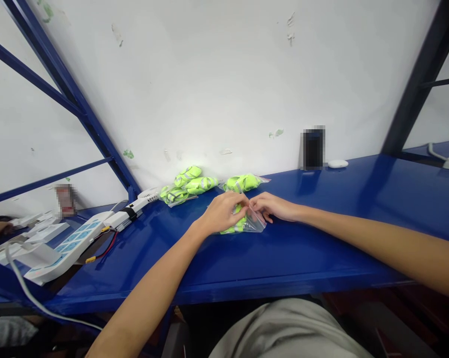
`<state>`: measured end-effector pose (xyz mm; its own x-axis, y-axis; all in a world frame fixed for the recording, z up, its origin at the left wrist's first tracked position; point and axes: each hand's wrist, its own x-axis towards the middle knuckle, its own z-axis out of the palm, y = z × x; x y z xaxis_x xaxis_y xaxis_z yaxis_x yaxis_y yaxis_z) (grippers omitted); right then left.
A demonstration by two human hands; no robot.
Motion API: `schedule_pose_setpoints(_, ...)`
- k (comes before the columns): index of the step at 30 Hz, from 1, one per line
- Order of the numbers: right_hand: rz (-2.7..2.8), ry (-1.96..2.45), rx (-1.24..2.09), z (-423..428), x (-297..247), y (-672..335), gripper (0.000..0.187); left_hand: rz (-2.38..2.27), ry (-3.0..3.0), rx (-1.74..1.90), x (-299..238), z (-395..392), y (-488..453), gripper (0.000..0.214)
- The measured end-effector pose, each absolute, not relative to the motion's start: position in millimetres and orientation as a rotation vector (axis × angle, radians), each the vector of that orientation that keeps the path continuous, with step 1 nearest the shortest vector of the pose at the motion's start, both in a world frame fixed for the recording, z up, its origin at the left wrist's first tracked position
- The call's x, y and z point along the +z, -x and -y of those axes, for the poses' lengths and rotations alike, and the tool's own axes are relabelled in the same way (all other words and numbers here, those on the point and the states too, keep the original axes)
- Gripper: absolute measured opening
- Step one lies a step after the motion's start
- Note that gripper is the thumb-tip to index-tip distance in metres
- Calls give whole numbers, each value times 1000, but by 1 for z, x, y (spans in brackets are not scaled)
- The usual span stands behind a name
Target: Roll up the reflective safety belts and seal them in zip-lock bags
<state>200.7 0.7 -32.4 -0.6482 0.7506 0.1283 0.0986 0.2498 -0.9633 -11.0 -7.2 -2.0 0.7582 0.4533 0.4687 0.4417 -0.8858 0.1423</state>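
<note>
A small clear plastic bag (254, 222) with a neon-yellow folded item inside lies on the blue shelf top (321, 228). My left hand (224, 211) pinches the bag's top edge from the left, fingers closed on it. My right hand (271, 206) pinches the same edge from the right, and the two hands' fingertips nearly touch. Behind them, against the wall, lie more bagged neon-yellow items: a pile (187, 185) on the left and one bag (242, 182) just beyond my hands.
White power strips (65, 246) with cables lie at the left end, with a small white fan (149, 193). A dark blurred object (313, 148) and a white puck (337, 163) stand by the wall. Blue frame bars (78, 107) slant at left; a dark post (414, 84) rises at right.
</note>
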Motion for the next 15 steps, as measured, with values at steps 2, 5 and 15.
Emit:
schedule_pose_setpoints(2,1936,762,1435,-1,-33,-201,21,-749,-2924,780,-1,8,11,14)
schedule_pose_setpoints(5,1935,766,1438,-1,-33,-201,22,-749,-2923,762,-1,8,10,15)
schedule_pose_setpoints(15,2108,730,1365,7,-22,-204,13,-750,-2878,764,-1,7,8,12)
